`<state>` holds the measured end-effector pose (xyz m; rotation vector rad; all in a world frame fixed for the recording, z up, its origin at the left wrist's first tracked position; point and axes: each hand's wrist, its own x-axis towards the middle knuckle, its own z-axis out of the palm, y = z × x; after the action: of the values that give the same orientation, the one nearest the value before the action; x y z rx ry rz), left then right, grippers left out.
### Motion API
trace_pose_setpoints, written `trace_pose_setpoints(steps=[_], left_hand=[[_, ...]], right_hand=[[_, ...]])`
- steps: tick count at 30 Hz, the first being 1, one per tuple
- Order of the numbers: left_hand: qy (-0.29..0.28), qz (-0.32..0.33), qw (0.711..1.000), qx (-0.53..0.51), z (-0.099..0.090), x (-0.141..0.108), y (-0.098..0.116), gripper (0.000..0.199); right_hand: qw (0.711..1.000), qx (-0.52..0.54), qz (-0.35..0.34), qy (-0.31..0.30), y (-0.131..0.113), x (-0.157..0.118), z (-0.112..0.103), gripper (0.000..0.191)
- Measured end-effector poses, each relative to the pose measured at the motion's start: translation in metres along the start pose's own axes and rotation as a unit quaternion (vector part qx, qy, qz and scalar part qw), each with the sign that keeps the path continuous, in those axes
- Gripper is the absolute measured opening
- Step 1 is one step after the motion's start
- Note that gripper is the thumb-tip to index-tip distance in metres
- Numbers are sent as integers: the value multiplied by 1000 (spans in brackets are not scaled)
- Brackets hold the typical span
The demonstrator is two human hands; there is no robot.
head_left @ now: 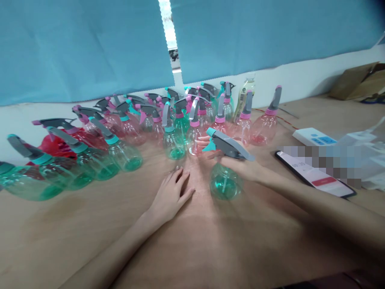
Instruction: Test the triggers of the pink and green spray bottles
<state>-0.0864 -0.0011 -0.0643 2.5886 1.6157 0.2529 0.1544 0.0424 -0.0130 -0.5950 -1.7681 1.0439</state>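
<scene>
Flat on the wooden table, my left hand point(173, 192) rests with its fingers slightly apart and nothing in it. My right hand point(246, 164) is at the neck of a green spray bottle point(226, 184) with a grey and teal trigger head, closed round it; the collar is hidden by the hand. Its fingertips show to the left of the head, close to a clear spray bottle with a pink collar point(195, 136). A green spray bottle with a teal collar point(174, 144) stands just beyond my left hand.
Several spray bottles in pink and green crowd the back, with a row of green ones point(102, 162) at left. A red plastic bag point(60, 144) lies behind them. At right are a phone point(309, 170), a white box point(314, 137), a drink bottle point(248, 86) and a cardboard box point(355, 82).
</scene>
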Motion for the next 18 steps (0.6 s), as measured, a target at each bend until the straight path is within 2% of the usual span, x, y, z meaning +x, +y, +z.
trace_pose_setpoints(steps=[11, 18], left_hand=[[-8, -7, 1000, 2, 0, 0, 0, 53], [2, 1, 1000, 6, 2, 0, -1, 53]], right_hand=[[999, -35, 6, 31, -2, -1, 1, 30], [998, -45, 19, 31, -2, -1, 1, 35]])
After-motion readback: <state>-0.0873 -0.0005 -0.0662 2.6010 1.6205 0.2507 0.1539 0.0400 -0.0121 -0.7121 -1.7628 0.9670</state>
